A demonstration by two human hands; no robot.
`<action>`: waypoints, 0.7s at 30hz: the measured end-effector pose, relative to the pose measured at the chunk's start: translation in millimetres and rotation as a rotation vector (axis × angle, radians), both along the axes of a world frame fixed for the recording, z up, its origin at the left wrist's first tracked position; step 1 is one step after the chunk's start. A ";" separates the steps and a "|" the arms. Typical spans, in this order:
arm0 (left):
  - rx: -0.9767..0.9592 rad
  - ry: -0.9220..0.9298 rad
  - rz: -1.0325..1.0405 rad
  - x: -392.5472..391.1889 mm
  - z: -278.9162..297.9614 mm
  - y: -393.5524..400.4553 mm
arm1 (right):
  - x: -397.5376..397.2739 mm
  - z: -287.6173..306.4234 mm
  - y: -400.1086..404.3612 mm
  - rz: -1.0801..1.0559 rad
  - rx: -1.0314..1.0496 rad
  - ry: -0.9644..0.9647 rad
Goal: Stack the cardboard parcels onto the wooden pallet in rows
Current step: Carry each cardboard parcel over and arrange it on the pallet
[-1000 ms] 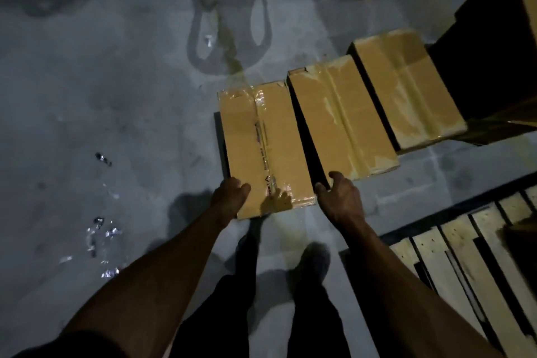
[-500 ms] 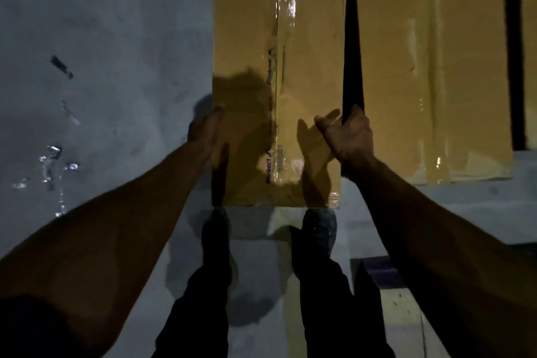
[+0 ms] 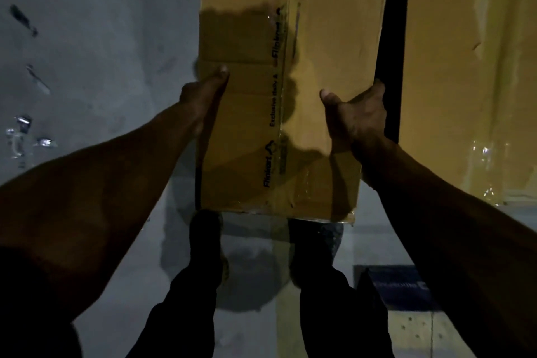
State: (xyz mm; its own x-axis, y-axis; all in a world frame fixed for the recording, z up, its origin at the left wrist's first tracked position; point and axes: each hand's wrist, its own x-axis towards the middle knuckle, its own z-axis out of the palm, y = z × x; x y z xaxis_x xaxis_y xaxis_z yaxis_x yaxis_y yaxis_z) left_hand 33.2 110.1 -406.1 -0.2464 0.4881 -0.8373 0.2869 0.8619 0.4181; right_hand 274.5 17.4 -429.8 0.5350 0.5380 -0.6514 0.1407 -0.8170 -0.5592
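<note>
A long taped cardboard parcel (image 3: 328,38) with printed tape down its middle fills the centre of the head view, its near end just above my shoes. My left hand (image 3: 203,96) grips its left side, thumb on top. My right hand (image 3: 357,116) grips its right edge, fingers curled into the dark gap. A second parcel (image 3: 470,81) lies parallel on the right. A corner of the wooden pallet (image 3: 412,334) shows at the bottom right, with a blue label (image 3: 401,285) on it.
Grey concrete floor (image 3: 96,52) spreads to the left, with dark marks and shiny plastic scraps (image 3: 26,134) lying on it. My two shoes (image 3: 206,229) stand right at the parcel's near end.
The view has closed in on the left parcel. Both hands went from its near corners to further along its sides and now clasp it. The third parcel has left the view.
</note>
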 end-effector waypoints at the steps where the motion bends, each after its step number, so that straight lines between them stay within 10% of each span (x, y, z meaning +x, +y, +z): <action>1: 0.010 -0.002 0.017 -0.1 -4.5 0.1 | 0.8 -1.0 -0.6 -0.014 -0.002 0.016; 21: 0.027 -0.005 0.011 -29.9 112.2 -39.3 | -27.7 119.7 -35.0 0.042 -0.119 -0.061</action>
